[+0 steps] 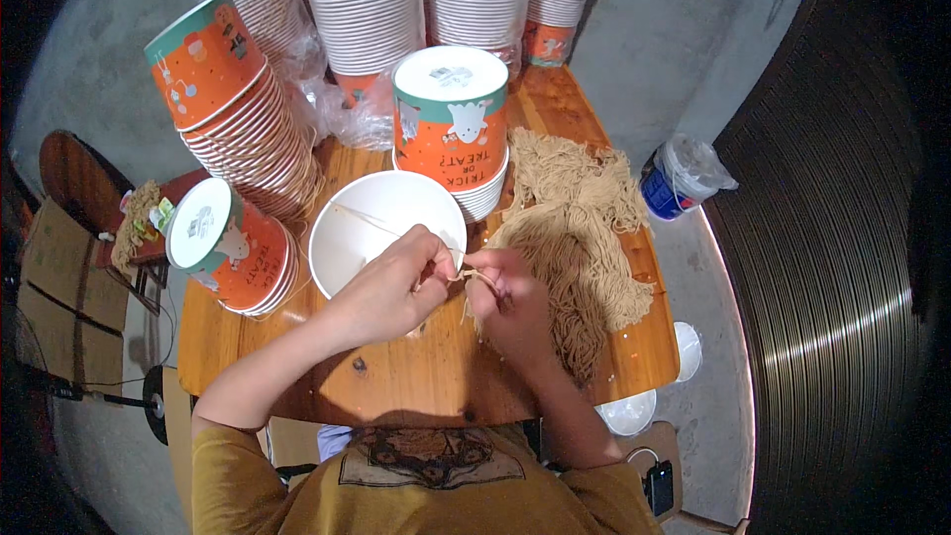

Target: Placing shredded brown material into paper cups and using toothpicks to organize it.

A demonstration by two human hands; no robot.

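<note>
The left hand [391, 282] is closed in a pinch, thumb and fingertips pressed together on a few thin noodle strands [466, 274] just over the near rim of an open white paper bowl [381, 208]. The right hand [510, 297] is closed too, its fingers curled around the other end of the same strands, so the 2 hands sit just beside each other with the strands stretched between them. 1 loose strand lies across the inside of the bowl, running from its far left wall toward the left hand.

The right hand rests against the near edge of a big heap of raw tan noodles [575, 228], which spreads over the right half of the wooden tabletop [396, 376] from the middle back to the right edge.

Just behind the bowl stands a stack of orange paper bowls [451, 129], upside down, with a white base on top and a green band under it. A second such stack [233, 248] lies tilted at the left of the bowl, touching or nearly touching it, and a third, longer stack [233, 104] leans behind that. Tall columns of white bowls in clear plastic sleeves [396, 0] fill the back of the tabletop.

On the concrete floor to the right stands a blue container with a plastic bag over it [674, 183]. The person wears a mustard-yellow shirt [426, 495].
</note>
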